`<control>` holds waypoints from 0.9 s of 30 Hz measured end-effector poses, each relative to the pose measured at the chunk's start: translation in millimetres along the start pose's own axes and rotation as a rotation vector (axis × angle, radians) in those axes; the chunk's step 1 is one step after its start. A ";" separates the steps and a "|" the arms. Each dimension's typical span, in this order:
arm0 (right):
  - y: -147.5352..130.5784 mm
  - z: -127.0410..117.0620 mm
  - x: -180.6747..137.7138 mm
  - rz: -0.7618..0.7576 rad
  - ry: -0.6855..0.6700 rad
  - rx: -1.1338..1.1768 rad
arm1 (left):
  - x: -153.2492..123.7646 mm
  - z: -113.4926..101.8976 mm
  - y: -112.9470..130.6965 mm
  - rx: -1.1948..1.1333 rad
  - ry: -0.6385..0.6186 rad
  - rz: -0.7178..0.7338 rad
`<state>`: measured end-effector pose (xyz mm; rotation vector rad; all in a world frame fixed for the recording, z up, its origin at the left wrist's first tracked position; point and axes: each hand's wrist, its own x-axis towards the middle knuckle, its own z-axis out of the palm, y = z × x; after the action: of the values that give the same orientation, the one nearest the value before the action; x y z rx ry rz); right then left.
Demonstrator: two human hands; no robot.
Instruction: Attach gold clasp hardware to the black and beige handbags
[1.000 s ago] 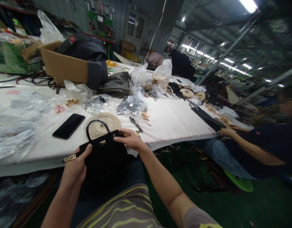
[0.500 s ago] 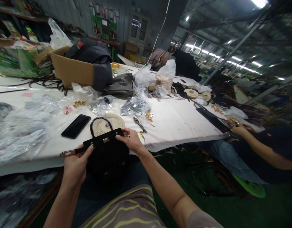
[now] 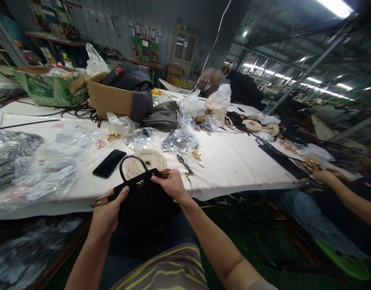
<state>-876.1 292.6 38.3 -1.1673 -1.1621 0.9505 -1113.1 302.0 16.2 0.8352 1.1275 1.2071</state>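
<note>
Bag: We see a small black bag (image 3: 144,199) at the near edge of the white surface (image 3: 233,161), held up between two hands.
Left hand: Our left hand (image 3: 108,213) grips the bag's left side, thumb pressed on the front. A gold strap end (image 3: 100,201) sticks out just left of the bag.
Right hand: Our right hand (image 3: 170,183) pinches the bag's top right corner, fingers curled over a gold bit there.
Handle: The bag's round handle (image 3: 130,162) stands up at its top.
Clasp: A little gold clasp (image 3: 139,184) sits on the bag's front, between both hands.
Rope coil: A flat coil of pale rope (image 3: 149,159) lies just behind the bag.
Phone: A black phone (image 3: 109,163) lies behind the bag, to its left.
Pliers: Pliers (image 3: 184,163) lie behind the bag, to its right.
Other person: Another person's hand (image 3: 324,175) rests far right of the bag.
</note>
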 end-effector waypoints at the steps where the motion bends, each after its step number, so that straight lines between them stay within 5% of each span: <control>1: -0.3 4.3 -0.5 -0.040 0.014 -0.034 | 0.9 -0.4 0.5 -0.033 -0.001 -0.007; 10: -3.3 11.8 -4.6 -0.284 -0.046 -0.301 | -0.6 -7.0 8.0 -0.215 -0.003 -0.035; 15: 3.1 30.0 -47.3 -0.518 0.296 -0.646 | -8.4 1.2 20.4 -0.300 -0.002 -0.021; 17: 3.4 47.0 -64.7 -0.560 0.163 -0.662 | -12.0 7.7 27.3 -0.303 -0.009 -0.001; 20: -5.5 71.9 -72.8 -0.527 -0.055 -0.647 | -20.4 15.6 37.5 -0.233 -0.045 0.031; 27: -50.2 70.1 -45.5 -0.232 0.091 -0.624 | -54.1 25.0 61.5 -0.189 -0.497 0.004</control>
<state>-954.2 252.3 80.3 -1.5019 -1.5353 0.3519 -1105.1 263.1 92.1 0.9248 0.5998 1.0139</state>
